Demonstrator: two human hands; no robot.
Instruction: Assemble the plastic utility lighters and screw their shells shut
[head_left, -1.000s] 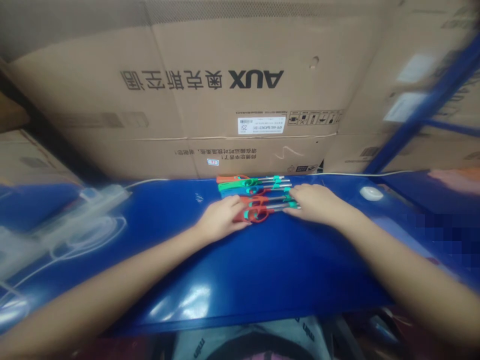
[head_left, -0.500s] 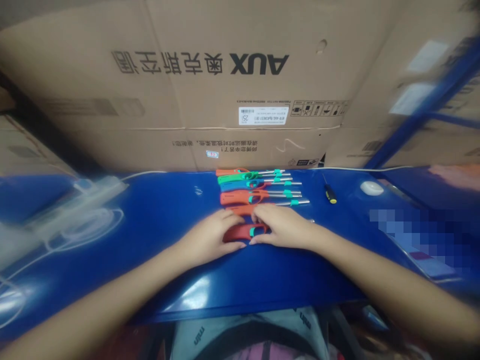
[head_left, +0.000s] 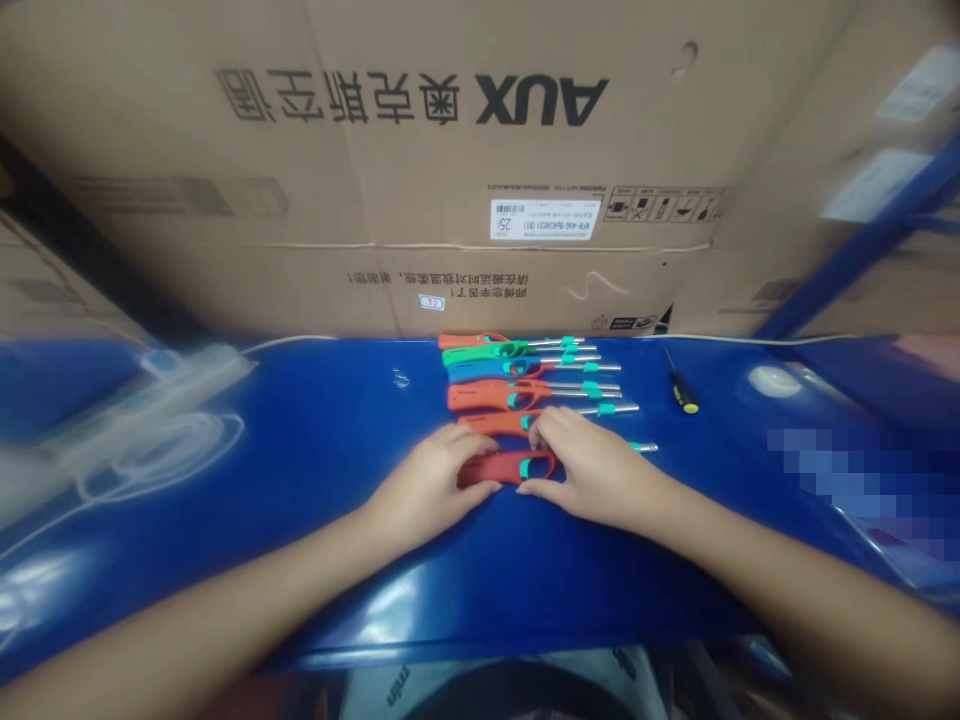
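Before the cardboard box (head_left: 420, 225), on the blue table (head_left: 322, 430), the right hand (head_left: 600, 465) has shifted from metal tips to handles, joining the left hand (head_left: 424, 482) around the nearest red lighter (head_left: 495, 467). Curled fingers and thumbs bracket it; whether either hand pinches, I cannot tell. It now lies separated from the other lighters (head_left: 480, 395), and the small screwdriver (head_left: 681, 390) is uncovered.

Between our left hand (head_left: 420, 485) and the white power strip (head_left: 180, 395), we have a wide part of blue table (head_left: 322, 440) for passing. Ahead, the lighters (head_left: 487, 393) and then the cardboard box (head_left: 375, 180) block us; to our right, the screwdriver (head_left: 682, 392) is an obstacle.
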